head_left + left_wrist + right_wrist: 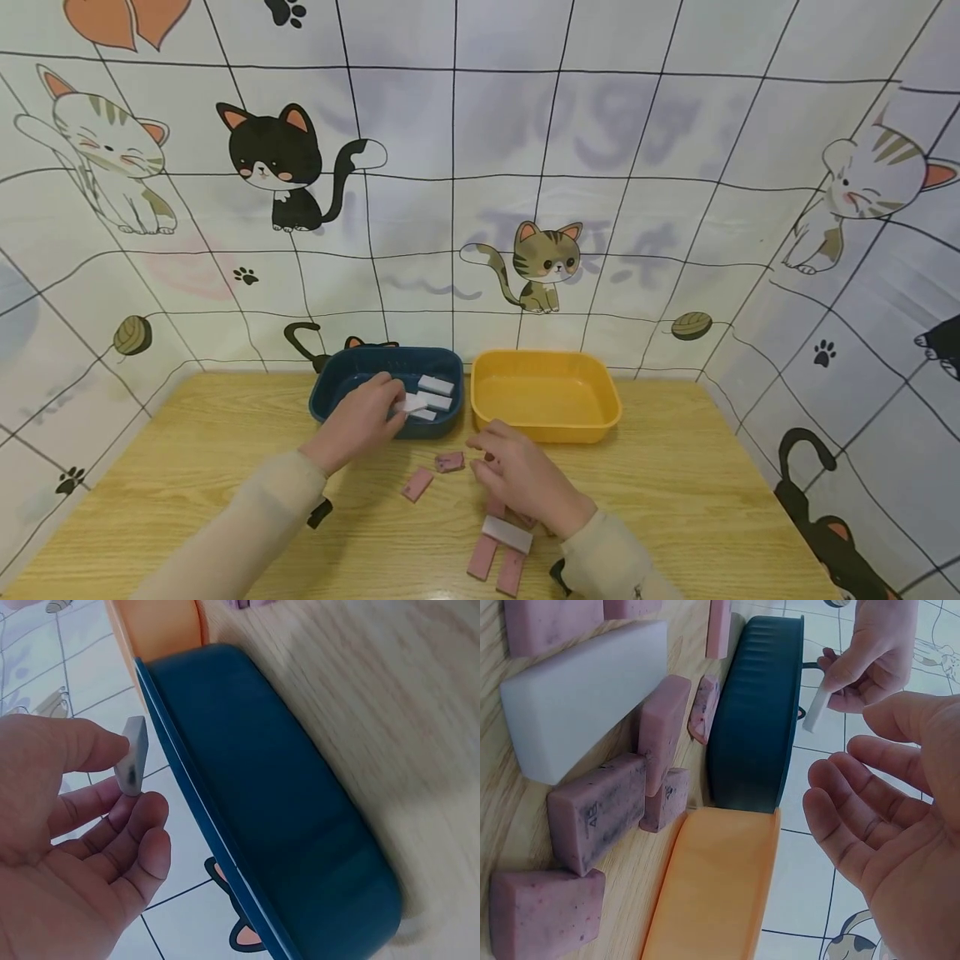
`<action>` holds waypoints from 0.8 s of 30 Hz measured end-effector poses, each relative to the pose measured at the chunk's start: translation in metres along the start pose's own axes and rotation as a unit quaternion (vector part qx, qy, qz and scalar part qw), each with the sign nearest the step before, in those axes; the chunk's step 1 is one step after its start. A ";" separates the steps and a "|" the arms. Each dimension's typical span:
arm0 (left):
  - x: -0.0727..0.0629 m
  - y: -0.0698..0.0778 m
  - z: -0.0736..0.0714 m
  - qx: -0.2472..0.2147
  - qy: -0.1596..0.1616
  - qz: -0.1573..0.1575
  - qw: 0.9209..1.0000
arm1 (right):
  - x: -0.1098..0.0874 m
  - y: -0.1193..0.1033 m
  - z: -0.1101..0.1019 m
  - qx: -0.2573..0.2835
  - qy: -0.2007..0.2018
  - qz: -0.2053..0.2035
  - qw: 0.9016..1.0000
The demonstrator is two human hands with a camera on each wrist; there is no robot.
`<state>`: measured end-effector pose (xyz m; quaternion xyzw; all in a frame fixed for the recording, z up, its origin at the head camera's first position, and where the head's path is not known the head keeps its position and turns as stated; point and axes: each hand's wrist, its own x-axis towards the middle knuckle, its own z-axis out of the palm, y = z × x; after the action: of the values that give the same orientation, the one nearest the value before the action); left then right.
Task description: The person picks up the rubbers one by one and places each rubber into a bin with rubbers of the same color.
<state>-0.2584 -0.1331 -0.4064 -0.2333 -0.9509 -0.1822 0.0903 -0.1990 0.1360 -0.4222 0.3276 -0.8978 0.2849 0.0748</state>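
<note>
My left hand is over the dark blue bin, pinching a small white rectangular block between thumb and fingers. Beneath it, several white blocks lie inside that bin. My right hand hovers in front of the yellow bin, its fingers loosely bent with nothing between them, as the right wrist view shows. Under and around this hand, several pink blocks with dark smudges lie on the wooden table. One larger white block lies among them, close to pink blocks near the front.
Both bins stand side by side at the back of the table, against a cat-printed cloth that also rises at the sides. Two loose pink blocks lie just in front of the blue bin.
</note>
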 end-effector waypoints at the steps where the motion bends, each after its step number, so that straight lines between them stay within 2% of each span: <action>1: 0.002 -0.001 0.000 0.002 -0.002 0.004 1.000 | 0.000 0.000 0.000 0.001 -0.002 0.002 1.000; 7: 0.012 -0.007 0.002 0.014 -0.009 0.020 1.000 | 0.002 0.002 -0.001 0.006 -0.006 0.009 1.000; 12: 0.022 -0.013 0.002 0.030 -0.027 0.016 0.999 | 0.002 0.003 -0.001 0.004 -0.006 0.011 1.000; 18: 0.035 -0.021 0.005 0.046 -0.052 -0.008 0.998 | 0.003 0.005 -0.002 0.005 -0.009 0.014 1.000; 24: 0.046 -0.029 0.015 0.065 -0.067 -0.042 0.995 | 0.003 0.008 0.000 0.001 -0.013 0.017 1.000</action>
<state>-0.3141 -0.1326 -0.4168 -0.1989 -0.9735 -0.1073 0.0337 -0.2061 0.1396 -0.4252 0.3158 -0.9040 0.2824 0.0576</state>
